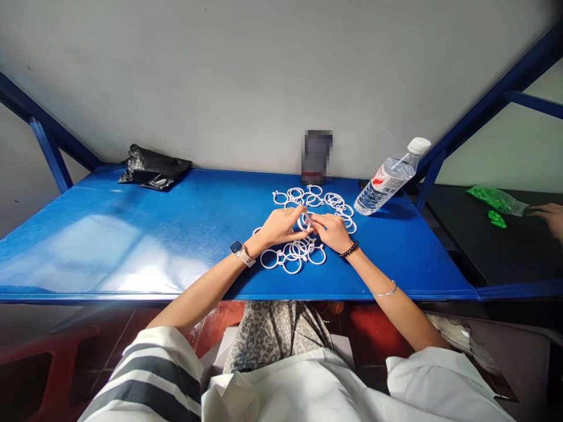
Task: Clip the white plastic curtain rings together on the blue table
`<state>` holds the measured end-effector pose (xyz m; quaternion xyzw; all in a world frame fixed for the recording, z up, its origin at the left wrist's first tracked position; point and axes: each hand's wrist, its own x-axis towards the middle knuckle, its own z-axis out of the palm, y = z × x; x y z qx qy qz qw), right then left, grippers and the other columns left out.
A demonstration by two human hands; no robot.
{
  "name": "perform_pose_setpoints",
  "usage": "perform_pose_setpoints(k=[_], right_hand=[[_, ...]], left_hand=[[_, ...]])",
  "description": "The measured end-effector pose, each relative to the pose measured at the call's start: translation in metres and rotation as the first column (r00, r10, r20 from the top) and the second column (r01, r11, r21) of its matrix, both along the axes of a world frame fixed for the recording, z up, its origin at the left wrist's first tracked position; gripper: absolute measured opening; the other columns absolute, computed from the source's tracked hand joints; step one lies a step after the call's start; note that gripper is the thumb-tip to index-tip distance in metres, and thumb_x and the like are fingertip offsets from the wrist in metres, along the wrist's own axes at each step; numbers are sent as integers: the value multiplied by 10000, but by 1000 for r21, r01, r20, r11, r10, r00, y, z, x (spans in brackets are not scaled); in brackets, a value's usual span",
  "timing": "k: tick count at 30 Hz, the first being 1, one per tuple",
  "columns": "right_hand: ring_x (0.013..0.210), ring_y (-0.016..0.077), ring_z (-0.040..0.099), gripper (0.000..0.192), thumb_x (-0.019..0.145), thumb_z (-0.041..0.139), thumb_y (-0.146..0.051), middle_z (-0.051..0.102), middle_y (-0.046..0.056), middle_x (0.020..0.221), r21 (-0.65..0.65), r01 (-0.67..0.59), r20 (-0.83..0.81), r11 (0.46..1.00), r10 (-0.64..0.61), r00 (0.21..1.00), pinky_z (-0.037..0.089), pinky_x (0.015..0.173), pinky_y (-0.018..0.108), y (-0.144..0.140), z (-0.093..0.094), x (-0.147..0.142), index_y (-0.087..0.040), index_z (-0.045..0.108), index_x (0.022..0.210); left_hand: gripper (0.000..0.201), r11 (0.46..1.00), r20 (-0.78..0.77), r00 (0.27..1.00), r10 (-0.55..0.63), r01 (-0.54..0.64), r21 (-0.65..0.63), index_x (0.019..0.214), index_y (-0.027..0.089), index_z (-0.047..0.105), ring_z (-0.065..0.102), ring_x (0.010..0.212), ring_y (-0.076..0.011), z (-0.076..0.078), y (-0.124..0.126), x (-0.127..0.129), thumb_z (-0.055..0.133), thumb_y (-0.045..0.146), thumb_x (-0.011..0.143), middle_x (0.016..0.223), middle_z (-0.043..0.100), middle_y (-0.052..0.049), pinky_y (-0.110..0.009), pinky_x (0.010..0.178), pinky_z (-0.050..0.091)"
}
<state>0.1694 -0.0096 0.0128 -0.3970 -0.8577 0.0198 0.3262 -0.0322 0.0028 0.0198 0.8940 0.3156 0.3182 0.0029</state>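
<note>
Both hands meet over a blue table [132, 234]: the left hand [281, 227] and right hand [333, 231] pinch one white plastic ring [305, 221] between narrowed fingers. It sits between two ring heaps [294, 253]; joining seems underway, needing careful alignment. A water bottle [389, 179] lies nearby.

Table [132, 234] spans frame centre. Rings [314, 199] in two heaps mid-table: one behind hands, one before them. Left hand [281, 225] and right hand [334, 231] meet between heaps. Bottle [389, 179] lies right of rings. Bag [153, 167] upper left, at table's back edge. Second person's hand [549, 217] far right.
</note>
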Motion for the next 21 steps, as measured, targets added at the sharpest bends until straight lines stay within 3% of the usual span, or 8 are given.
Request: perform_pose_setpoints(k=[16, 21], right_hand=[[655, 197, 623, 214, 934, 491, -248, 713, 59, 730, -21, 9, 22, 1000, -8, 1000, 420, 621, 294, -1, 1, -1, -211, 700, 911], [638, 194, 613, 213, 940, 481, -250, 689, 45, 667, -19, 1, 35, 1000, 0, 999, 403, 611, 288, -1, 2, -2, -213, 686, 898]], left_hand=[[397, 1000, -21, 1000, -2, 2, -28, 1060, 154, 477, 621, 608, -163, 0, 0, 0, 473, 510, 882, 756, 659, -37, -248, 551, 406], [396, 999, -13, 1000, -6, 6, -37, 1059, 157, 473, 620, 597, -160, 0, -1, 0, 480, 510, 879, 759, 667, -36, -247, 550, 408]])
